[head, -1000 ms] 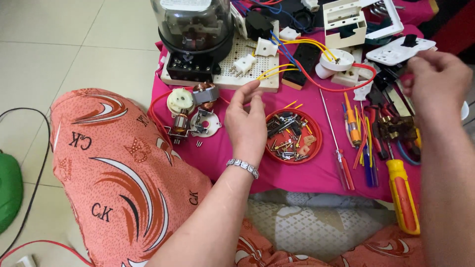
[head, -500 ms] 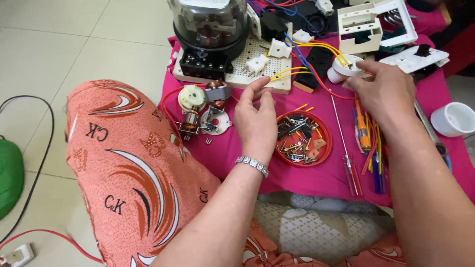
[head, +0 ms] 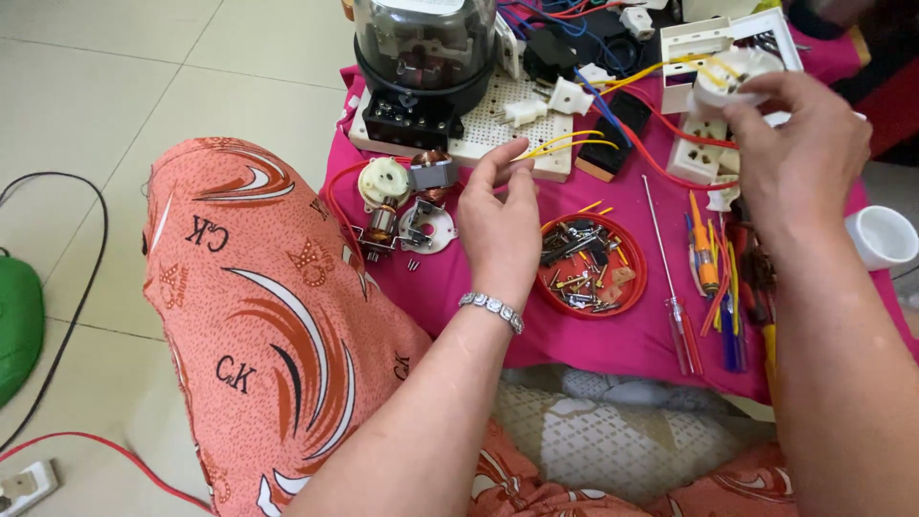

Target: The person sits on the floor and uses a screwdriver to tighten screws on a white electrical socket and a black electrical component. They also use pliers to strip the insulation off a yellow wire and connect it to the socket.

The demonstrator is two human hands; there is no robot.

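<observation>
Yellow wires [head: 560, 146] are pinched at their ends by the left hand [head: 503, 215], fingertips closed, above a pink cloth [head: 584, 335]. The right hand [head: 790, 158] grips a white lamp socket [head: 732, 81] they lead to, keeping them taut.

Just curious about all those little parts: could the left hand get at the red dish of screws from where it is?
Probably yes: the left hand hovers just beside the red dish, which lies open-topped with nothing between them.

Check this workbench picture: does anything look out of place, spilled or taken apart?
Yes. A small motor lies dismantled on the pink cloth, its copper coil exposed, with tiny loose parts scattered beside it, just left of the left hand.
</observation>
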